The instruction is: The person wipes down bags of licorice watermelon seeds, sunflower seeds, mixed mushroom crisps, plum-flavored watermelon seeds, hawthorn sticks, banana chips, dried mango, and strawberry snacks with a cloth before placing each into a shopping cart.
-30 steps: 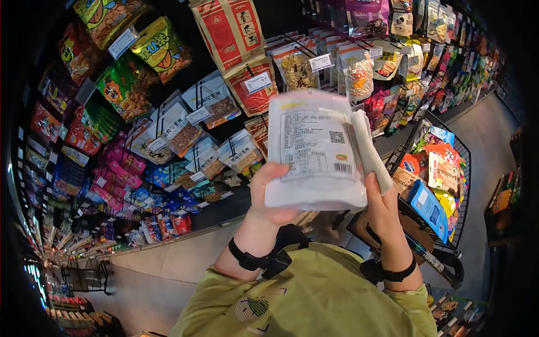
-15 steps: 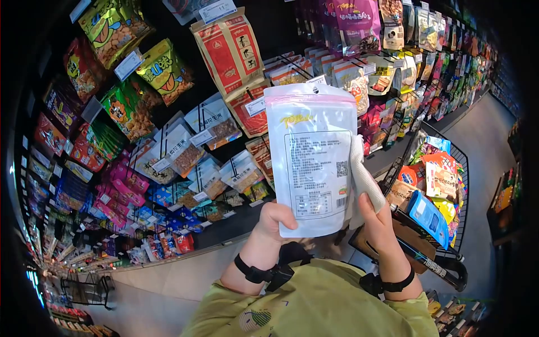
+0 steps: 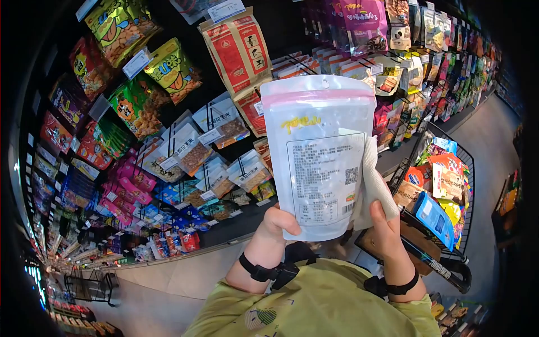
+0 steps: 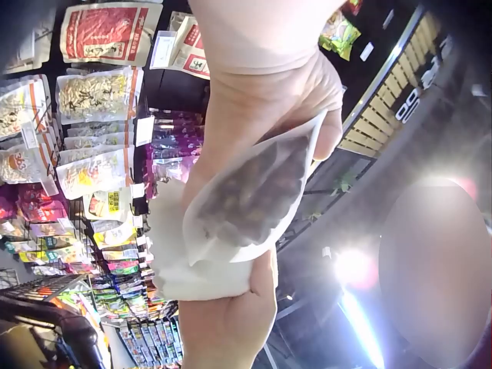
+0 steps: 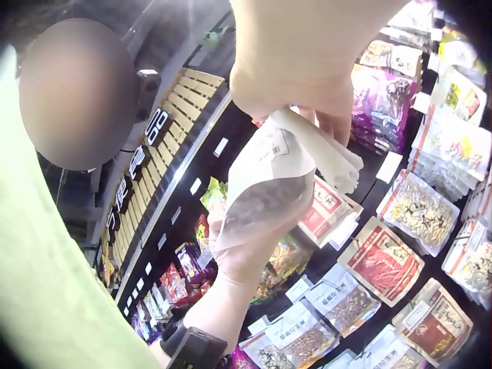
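A white resealable pouch with a pink strip along its top stands upright before me, its printed label facing me. My left hand grips its lower left corner, thumb over the front. At the pouch's right edge my right hand holds a folded white cloth, the thumb lying on the cloth. From below, the left wrist view shows dark pieces through the pouch's clear bottom. In the right wrist view the cloth overlaps the pouch's side. The fingers behind the pouch are hidden in the head view.
Shelves of hanging snack bags fill the front and left. White bags of peanuts hang just left of the pouch. To the right stands a shopping cart loaded with colourful packages, its handle near my right forearm.
The pouch has tilted from leaning away to upright, so its pink top strip and whole label face me. It also appears larger now. Both hands keep their holds.
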{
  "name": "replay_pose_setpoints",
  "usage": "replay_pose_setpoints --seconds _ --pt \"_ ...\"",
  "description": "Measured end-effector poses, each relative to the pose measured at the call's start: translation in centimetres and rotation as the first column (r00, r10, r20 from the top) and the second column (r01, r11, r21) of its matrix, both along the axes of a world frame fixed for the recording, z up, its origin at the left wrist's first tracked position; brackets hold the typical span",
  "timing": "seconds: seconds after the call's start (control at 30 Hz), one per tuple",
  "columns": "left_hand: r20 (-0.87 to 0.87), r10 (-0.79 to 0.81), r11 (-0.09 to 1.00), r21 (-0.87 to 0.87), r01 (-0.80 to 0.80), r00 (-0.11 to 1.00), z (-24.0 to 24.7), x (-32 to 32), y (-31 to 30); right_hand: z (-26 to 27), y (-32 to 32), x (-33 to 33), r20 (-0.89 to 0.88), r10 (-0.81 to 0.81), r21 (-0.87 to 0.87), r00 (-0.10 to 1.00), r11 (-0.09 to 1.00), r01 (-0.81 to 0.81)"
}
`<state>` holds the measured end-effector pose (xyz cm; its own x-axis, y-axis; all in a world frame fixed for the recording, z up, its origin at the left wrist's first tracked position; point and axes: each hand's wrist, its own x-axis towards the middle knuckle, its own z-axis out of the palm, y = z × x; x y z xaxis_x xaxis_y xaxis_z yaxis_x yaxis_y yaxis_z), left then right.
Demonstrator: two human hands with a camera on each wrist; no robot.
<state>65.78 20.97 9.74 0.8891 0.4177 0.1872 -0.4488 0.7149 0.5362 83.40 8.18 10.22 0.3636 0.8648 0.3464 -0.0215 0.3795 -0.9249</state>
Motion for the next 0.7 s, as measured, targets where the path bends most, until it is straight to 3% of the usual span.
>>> replay_pose_setpoints --seconds 0.4,0.57,0.7 --pt "0.141 -0.017 0.998 0.068 0.008 0.99 -0.6 -0.4 0.9 -0.2 0.0 0.0 0.027 0.042 0.035 0.999 0.998 -0.043" --pt "0.215 0.062 0.996 -0.077 -0.047 0.975 0.1 0.5 0.7 -0.6 0.1 0.3 0.003 0.051 0.011 0.999 0.999 -0.051" --pt "0.084 0.069 0.998 0.006 -0.07 0.994 -0.7 0.0 1.4 -1.2 0.1 0.4 -0.066 0.041 -0.012 0.997 0.999 -0.042"
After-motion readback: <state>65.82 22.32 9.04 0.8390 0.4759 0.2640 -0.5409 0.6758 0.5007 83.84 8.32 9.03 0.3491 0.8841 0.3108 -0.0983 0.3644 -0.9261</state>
